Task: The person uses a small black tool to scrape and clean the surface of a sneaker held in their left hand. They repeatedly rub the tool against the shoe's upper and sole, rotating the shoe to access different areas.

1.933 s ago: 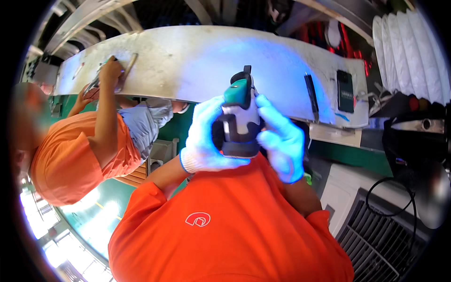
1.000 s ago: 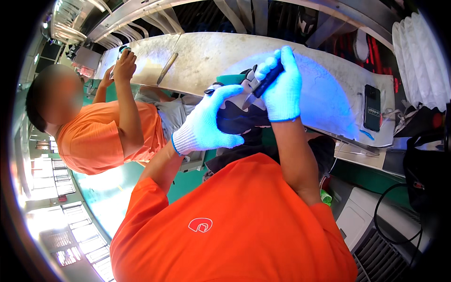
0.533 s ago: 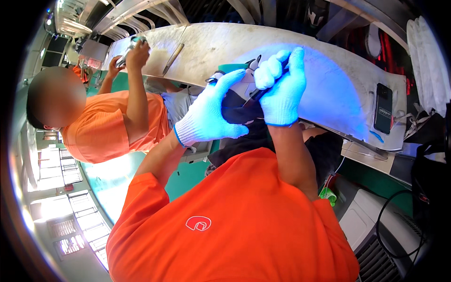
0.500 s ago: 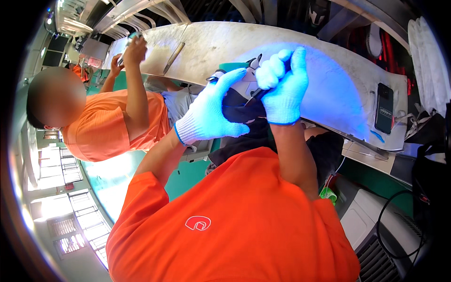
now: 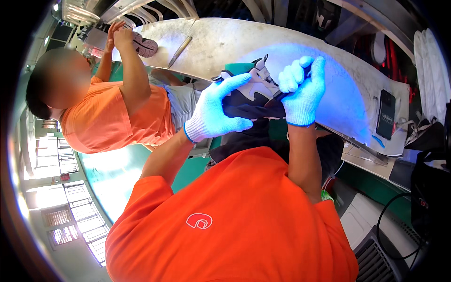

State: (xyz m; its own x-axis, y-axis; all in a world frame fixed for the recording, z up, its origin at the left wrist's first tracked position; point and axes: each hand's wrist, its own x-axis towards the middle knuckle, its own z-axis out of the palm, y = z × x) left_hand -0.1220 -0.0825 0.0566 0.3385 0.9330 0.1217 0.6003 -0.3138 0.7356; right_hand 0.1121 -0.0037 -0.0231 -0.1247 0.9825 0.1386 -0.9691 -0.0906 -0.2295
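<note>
Head view: At a long pale table (image 5: 225, 40), holds a black, white and green shoe (image 5: 257, 89) over the near edge, with left hand (image 5: 211, 110) spread wide, fingers and thumb apart around one side, and with right hand (image 5: 303, 96) curled tight around a mostly hidden dark handle (image 5: 308, 71). Could scrape the shoe or jab the left hand through a slipping handle or slack hold.

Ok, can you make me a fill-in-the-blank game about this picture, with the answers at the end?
The left hand has its thumb and fingers around a ____.
The left hand and the right hand both wear ____.
The phone lies on the table, nearer its ____ end than its left.
The co-worker wears a shirt coloured ____.

Answers: shoe; gloves; right; orange.
</note>
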